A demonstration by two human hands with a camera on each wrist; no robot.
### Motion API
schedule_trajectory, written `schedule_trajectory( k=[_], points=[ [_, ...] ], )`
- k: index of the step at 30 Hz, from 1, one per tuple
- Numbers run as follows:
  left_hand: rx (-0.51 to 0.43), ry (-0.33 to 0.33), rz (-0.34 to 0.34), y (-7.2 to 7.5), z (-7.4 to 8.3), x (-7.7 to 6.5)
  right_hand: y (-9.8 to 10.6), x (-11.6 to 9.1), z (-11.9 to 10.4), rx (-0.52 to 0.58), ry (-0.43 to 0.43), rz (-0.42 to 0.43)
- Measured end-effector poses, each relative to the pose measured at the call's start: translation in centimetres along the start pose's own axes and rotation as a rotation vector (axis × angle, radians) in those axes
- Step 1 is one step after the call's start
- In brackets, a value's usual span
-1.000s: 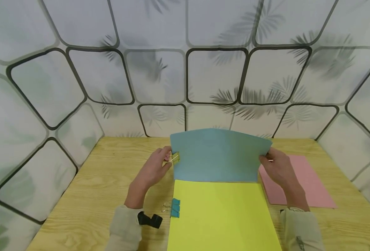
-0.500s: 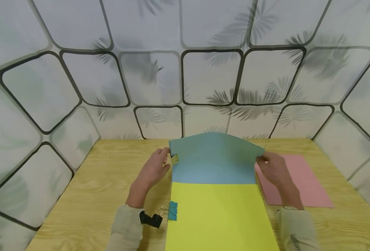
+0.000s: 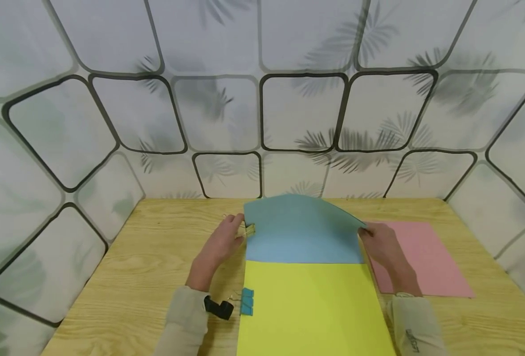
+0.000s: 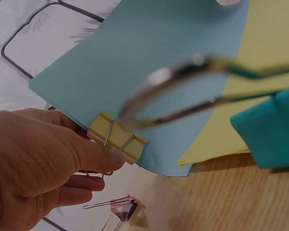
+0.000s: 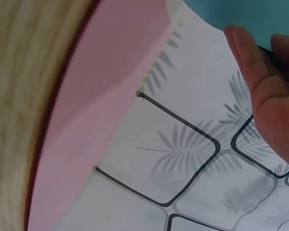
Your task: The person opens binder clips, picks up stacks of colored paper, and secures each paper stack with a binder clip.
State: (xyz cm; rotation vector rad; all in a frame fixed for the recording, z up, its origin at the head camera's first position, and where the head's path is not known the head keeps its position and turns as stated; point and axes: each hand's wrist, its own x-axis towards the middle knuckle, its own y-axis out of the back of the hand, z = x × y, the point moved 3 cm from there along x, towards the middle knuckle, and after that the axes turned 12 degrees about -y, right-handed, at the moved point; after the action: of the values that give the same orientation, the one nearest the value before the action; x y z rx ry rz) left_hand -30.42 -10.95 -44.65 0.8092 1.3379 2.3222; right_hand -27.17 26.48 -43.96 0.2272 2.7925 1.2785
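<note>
A stack of blue paper point(image 3: 304, 232) is raised and bowed at its far edge, above yellow paper point(image 3: 313, 306). At its left edge sits a yellow binder clip point(image 4: 116, 137), whose wire handles my left hand point(image 3: 219, 247) pinches between thumb and fingers. My right hand point(image 3: 383, 247) grips the right corner of the blue paper, thumb on the near side; in the right wrist view part of this hand point(image 5: 274, 91) is cut off by the frame. A teal binder clip point(image 3: 247, 301) bites the left edge of the yellow paper.
Pink paper point(image 3: 427, 262) lies on the wooden table point(image 3: 151, 267) beside my right arm. A small pink binder clip point(image 4: 123, 210) lies beyond my left hand's fingers. A patterned wall point(image 3: 304, 113) rises behind the table.
My right hand has moved down and to the left, lowering the right corner of the blue paper. The left hand still holds the yellow binder clip, a little lower.
</note>
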Motion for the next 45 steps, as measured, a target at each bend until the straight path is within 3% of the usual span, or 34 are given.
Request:
schedule_trajectory(
  k=[13, 23, 33, 45],
  points=[
    [0.046, -0.014, 0.002, -0.7, -0.4, 0.3, -1.0, 0.7, -0.3, -0.072, 0.010, -0.085],
    [0.066, 0.021, -0.069, -1.3, -0.4, 1.1, -2.0, 1.8, 0.2, -0.093, -0.061, -0.221],
    [0.070, 0.054, -0.102, -1.4, -1.1, 1.5, -2.8, 3.6, 0.2, -0.090, -0.117, -0.278],
    [0.096, 0.088, -0.125, -1.6, -1.4, 2.4, -3.4, 4.0, -0.9, -0.160, -0.186, -0.279]
  ],
)
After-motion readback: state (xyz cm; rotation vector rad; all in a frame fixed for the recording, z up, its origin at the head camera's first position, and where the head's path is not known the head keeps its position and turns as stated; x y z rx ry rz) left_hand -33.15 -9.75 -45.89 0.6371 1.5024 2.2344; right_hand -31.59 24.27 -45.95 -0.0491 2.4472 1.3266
